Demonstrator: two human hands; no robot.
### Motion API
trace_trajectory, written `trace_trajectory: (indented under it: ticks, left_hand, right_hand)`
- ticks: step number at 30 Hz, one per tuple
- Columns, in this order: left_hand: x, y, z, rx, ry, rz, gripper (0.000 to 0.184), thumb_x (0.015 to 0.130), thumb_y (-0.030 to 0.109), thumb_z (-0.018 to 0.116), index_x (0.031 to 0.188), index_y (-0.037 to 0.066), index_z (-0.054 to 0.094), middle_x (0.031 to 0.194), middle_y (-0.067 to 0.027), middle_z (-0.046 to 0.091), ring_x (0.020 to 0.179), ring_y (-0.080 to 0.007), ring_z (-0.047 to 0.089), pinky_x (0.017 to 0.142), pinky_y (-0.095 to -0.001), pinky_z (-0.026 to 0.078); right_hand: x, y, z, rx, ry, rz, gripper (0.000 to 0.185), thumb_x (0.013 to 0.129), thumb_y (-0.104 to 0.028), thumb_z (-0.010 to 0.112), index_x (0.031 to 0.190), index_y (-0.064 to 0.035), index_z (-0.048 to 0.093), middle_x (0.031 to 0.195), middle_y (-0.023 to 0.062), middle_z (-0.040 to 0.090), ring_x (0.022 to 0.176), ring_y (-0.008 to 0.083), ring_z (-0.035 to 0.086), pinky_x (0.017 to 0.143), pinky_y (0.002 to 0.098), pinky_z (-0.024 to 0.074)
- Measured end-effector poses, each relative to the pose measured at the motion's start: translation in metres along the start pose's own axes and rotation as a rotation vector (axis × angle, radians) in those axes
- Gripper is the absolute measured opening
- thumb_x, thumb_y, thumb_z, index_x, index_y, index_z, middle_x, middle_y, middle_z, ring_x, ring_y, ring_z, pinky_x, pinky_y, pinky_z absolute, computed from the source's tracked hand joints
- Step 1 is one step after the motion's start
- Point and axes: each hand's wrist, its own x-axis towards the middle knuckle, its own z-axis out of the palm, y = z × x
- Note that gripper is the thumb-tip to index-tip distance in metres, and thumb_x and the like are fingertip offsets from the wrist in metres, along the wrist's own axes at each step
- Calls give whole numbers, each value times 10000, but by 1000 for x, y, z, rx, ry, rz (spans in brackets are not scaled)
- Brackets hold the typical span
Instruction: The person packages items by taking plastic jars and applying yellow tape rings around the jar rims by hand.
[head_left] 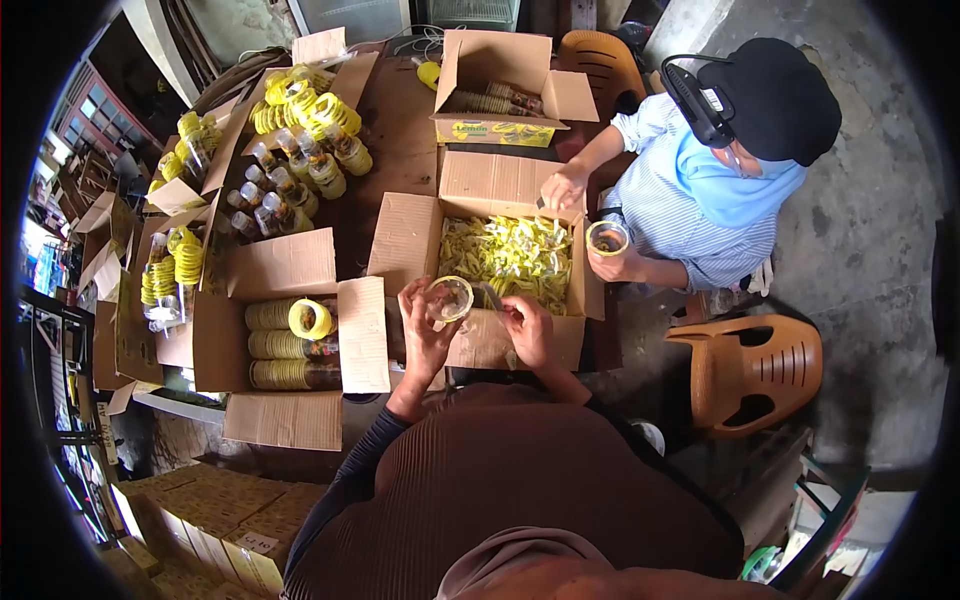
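Note:
My left hand (427, 342) holds up a clear plastic cup (452, 300) with a yellow rim, its fingers wrapped round the side. Close beside it, my right hand (531, 335) pinches a small thin grey strip (491, 296); its kind is too small to tell. Both hands are over the near edge of an open cardboard box (478, 345), which is filled with small yellow-and-white packets (505, 255). What lies inside the cup is hard to make out.
Across the right corner a co-worker (700, 190) holds a yellow-rimmed cup (607, 238) with dark contents. At left, an open box (288, 415) contains rows of stacked cups (275, 345). Filled cups (325, 175) stand behind it. Another box (495, 130) is at the back; an orange chair (740, 370) stands right.

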Motion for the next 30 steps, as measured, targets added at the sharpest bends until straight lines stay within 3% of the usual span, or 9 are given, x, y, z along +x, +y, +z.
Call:
trace_trajectory:
  ticks: [3, 7, 11, 13, 16, 18, 20, 26, 30]
  left_hand:
    - [7, 20, -4, 212, 58, 132, 747, 674, -62, 799, 1317, 42, 432, 1356, -129, 296, 1278, -298, 417, 983, -399, 527]
    - [8, 18, -4, 127, 50, 117, 807, 664, -41, 815, 1345, 42, 391, 1370, -129, 287, 1290, -292, 409, 987, -399, 525]
    - [9, 14, -6, 170, 45, 125, 803, 638, -4, 829, 1332, 36, 427, 1386, -160, 345, 1284, -329, 414, 1000, -427, 490]
    - [7, 13, -7, 265, 24, 155, 803, 631, 11, 833, 1330, 38, 439, 1386, -173, 373, 1284, -347, 413, 1010, -441, 470]
    - [10, 21, -4, 304, 9, 166, 769, 621, 28, 832, 1305, 45, 482, 1372, -188, 420, 1292, -378, 401, 1025, -458, 430]
    - [10, 25, -2, 314, -24, 175, 739, 622, 23, 831, 1286, 54, 507, 1376, -189, 416, 1294, -380, 402, 1032, -461, 423]
    - [11, 24, 2, 372, -41, 244, 713, 626, 30, 831, 1270, 58, 527, 1384, -184, 412, 1284, -381, 414, 1024, -463, 431]
    - [16, 29, 16, 362, -205, 268, 712, 635, 43, 827, 1280, 61, 528, 1378, -179, 414, 1280, -376, 418, 1017, -449, 432]
    - [18, 24, 26, 263, -265, 261, 823, 633, 21, 818, 1362, 33, 435, 1325, -186, 474, 1192, -377, 504, 983, -426, 456]
  right_hand:
    - [-12, 34, 10, -58, -184, 63, 276, 785, -45, 729, 1038, -35, 618, 790, 97, 659, 685, 201, 651, 609, 320, 499]
    - [-19, 54, 24, -54, -403, 92, 322, 768, -94, 750, 1051, -36, 609, 825, 116, 663, 733, 234, 653, 646, 361, 502]
    - [-10, 35, 10, -228, -367, -39, 314, 768, -101, 754, 1043, -33, 618, 909, 139, 633, 777, 242, 646, 644, 362, 505]
    - [-1, 20, 1, -259, -160, -231, 268, 790, -89, 736, 1031, -27, 633, 953, 140, 594, 808, 268, 632, 659, 372, 508]
    - [9, -14, -12, -15, -74, -27, 224, 808, -76, 720, 1019, -36, 658, 924, 124, 581, 813, 288, 614, 702, 378, 497]
    - [14, -41, -23, 71, -18, -36, 200, 819, -70, 710, 1015, -50, 674, 922, 116, 580, 845, 294, 589, 748, 383, 481]
    - [17, -63, -36, -69, -84, -229, 202, 815, -92, 720, 1013, -69, 687, 923, 107, 582, 872, 280, 576, 768, 376, 474]
    - [7, -50, -37, -121, -202, -237, 128, 817, -107, 702, 942, -87, 683, 935, 73, 576, 941, 281, 549, 814, 403, 458]
    - [4, -45, -43, -20, -115, -163, 120, 773, -50, 731, 883, -67, 687, 876, 66, 600, 849, 253, 590, 753, 364, 477]
